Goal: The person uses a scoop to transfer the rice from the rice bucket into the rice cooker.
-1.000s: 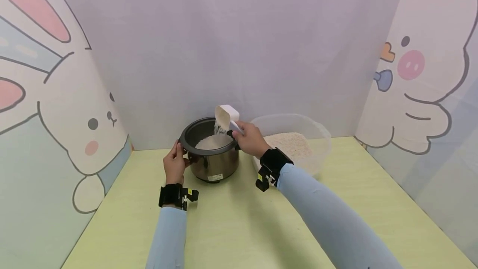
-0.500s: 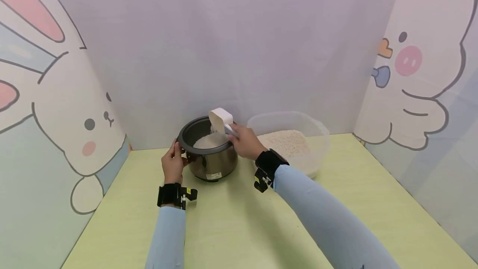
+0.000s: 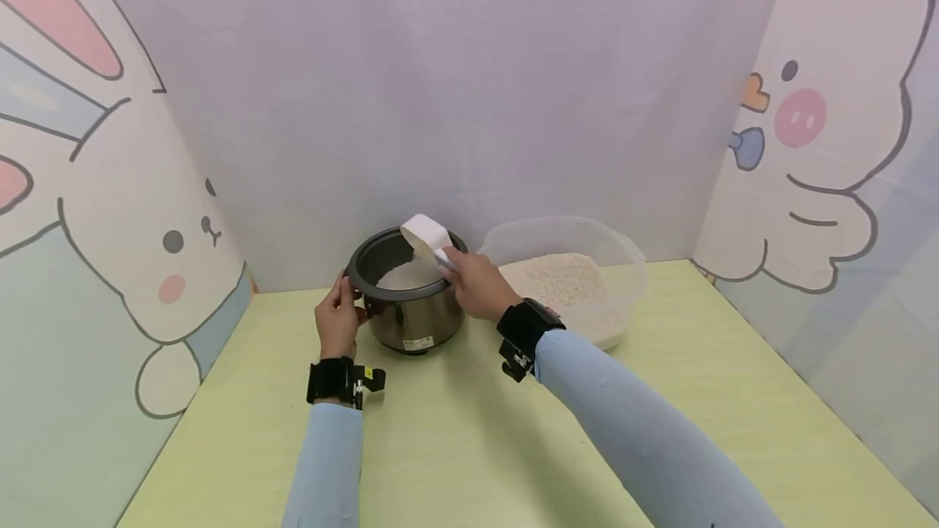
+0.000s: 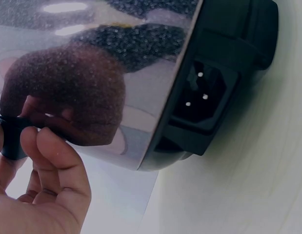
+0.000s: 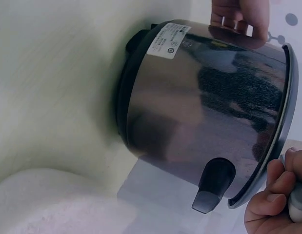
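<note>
A metallic rice cooker (image 3: 414,320) with a dark rim stands on the table, lidless, with white rice (image 3: 399,275) inside. At its left side my left hand (image 3: 337,323) pinches the black side handle (image 4: 13,141), as the left wrist view shows. My right hand (image 3: 480,285) grips the handle of a white measuring scoop (image 3: 427,231), tipped mouth-down over the cooker's opening. The scoop's inside is hidden from me. In the right wrist view, the cooker's other handle (image 5: 216,183) is free, and the right fingers (image 5: 268,202) are close to the rim.
A clear plastic tub (image 3: 632,288) holding more rice (image 3: 563,274) stands right of the cooker. The cooker's power socket (image 4: 204,95) faces the left wrist camera. A pale curtain (image 3: 469,88) hangs behind the yellow-green table (image 3: 440,446), with cartoon-printed panels at both sides.
The scoop and right hand have moved left and slightly down, and the scoop is tipped further over. Rice was falling from it a second ago; no falling stream shows now. The left hand keeps its hold.
</note>
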A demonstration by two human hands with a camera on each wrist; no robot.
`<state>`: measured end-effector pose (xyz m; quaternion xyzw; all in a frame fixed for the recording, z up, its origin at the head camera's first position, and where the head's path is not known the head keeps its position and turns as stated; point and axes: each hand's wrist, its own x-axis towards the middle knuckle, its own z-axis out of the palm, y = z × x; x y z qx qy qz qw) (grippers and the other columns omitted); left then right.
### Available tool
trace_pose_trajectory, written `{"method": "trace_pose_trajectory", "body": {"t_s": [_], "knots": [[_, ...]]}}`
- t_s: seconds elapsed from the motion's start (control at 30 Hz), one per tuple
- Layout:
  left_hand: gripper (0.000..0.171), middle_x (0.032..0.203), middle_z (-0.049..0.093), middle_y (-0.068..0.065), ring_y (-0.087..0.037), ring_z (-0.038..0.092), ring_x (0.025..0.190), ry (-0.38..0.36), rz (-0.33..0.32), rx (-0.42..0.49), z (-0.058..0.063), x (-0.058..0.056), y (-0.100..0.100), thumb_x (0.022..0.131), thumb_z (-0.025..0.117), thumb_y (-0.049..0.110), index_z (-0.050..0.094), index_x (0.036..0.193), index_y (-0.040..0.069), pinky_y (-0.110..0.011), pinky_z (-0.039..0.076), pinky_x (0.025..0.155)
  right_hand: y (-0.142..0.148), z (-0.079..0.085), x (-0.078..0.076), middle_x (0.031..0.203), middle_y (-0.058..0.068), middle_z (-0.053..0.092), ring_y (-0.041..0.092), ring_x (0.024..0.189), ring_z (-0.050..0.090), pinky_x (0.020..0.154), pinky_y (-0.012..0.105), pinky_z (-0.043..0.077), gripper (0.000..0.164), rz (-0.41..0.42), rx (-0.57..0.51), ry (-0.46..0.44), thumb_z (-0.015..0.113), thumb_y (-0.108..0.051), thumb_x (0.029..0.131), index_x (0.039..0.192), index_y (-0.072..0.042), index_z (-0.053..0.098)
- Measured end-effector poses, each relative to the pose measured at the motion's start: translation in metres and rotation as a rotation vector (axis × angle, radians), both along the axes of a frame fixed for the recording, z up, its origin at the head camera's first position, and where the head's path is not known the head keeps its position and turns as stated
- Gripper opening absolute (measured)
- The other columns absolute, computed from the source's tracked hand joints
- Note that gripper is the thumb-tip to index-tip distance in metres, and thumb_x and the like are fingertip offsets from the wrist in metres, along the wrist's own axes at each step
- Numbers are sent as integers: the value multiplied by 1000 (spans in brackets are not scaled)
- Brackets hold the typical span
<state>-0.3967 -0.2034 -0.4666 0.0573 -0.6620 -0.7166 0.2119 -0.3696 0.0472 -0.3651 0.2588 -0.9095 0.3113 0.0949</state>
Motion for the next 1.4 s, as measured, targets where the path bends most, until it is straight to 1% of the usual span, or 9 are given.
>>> {"method": "trace_pose_trajectory", "body": {"t_s": [0.23,0.5,0.6,0.7,0.8,0.9,1.07,1.27,1.4], "knots": [[48,103,57,-17,-5,52,57,-1,-10,-3,-1,1,-2,107,51,39,53,150,19,-18,57,60,-2,-3,-1,105,17,67,29,91,63,79,43,53,26,-10,88,49,52,-10,109,134,-4,53],[48,103,57,-18,-6,54,57,12,-10,-6,1,0,0,107,50,41,54,150,19,-18,57,61,3,-1,1,107,17,64,27,89,62,75,39,52,41,-32,239,95,52,-11,109,148,-4,44],[48,101,57,-13,-6,55,58,11,-6,-15,2,-1,0,107,50,41,54,150,19,-18,57,61,8,0,-1,111,19,66,29,95,64,80,42,53,42,-20,160,98,50,-9,109,150,-2,44],[48,100,56,-11,-6,54,58,6,-1,-17,2,0,0,107,50,41,54,150,19,-18,57,61,15,2,-6,114,23,66,33,99,64,84,45,53,43,-28,-2,60,49,-8,109,151,0,45],[48,99,56,-10,-6,54,58,3,1,-15,1,0,0,107,51,41,55,149,20,-18,57,61,25,5,-11,119,25,65,34,101,63,87,47,53,44,-71,-167,13,48,-9,109,151,1,46],[47,97,56,-7,-6,53,57,4,3,-9,0,0,-1,107,51,41,55,149,20,-18,57,60,39,6,-17,122,26,64,35,103,62,89,48,51,43,-128,-242,-4,47,-10,109,151,0,47],[49,96,57,-7,-8,52,56,14,5,6,-1,-1,0,107,53,39,55,149,15,-19,56,59,65,3,-21,124,28,62,38,102,59,91,51,46,41,-187,-246,13,45,-11,110,150,1,48],[48,103,57,-15,-6,52,56,4,-1,-5,-1,-1,0,107,51,41,55,149,19,-17,56,60,92,-4,-22,117,28,63,39,95,57,86,51,44,38,-227,-214,21,44,-11,110,145,2,50],[48,101,57,-12,-6,52,57,1,-2,-9,0,-1,-1,107,51,40,54,150,19,-17,56,60,107,-8,-25,115,29,63,40,96,58,87,52,45,35,-233,-171,25,43,-9,110,142,4,52]]}}
